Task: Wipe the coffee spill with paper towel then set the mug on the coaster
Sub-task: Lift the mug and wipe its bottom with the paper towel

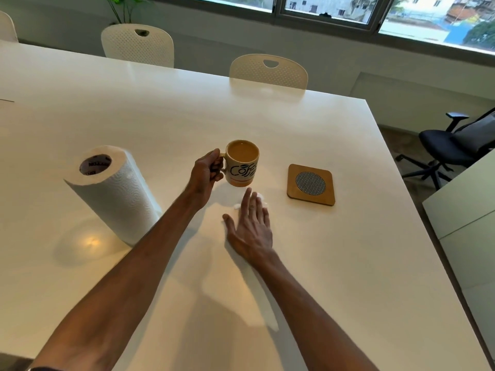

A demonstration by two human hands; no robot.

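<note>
A cream mug (243, 167) with "Coffee" lettering holds light brown coffee. My left hand (205, 175) grips its handle and holds it just above the white table (334, 263). My right hand (250, 227) lies flat, fingers spread, pressing a white paper towel piece (237, 206) onto the table just in front of the mug; only the towel's edges show past the fingers. A square wooden coaster (311, 184) with a round mesh centre lies to the right of the mug, apart from both hands. Any spill is hidden under the hand.
A paper towel roll (112, 192) stands tilted in view at the left. Two white perforated chairs (268, 71) sit at the table's far side. A black office chair (450, 148) and a white cabinet (466, 210) stand off the right edge.
</note>
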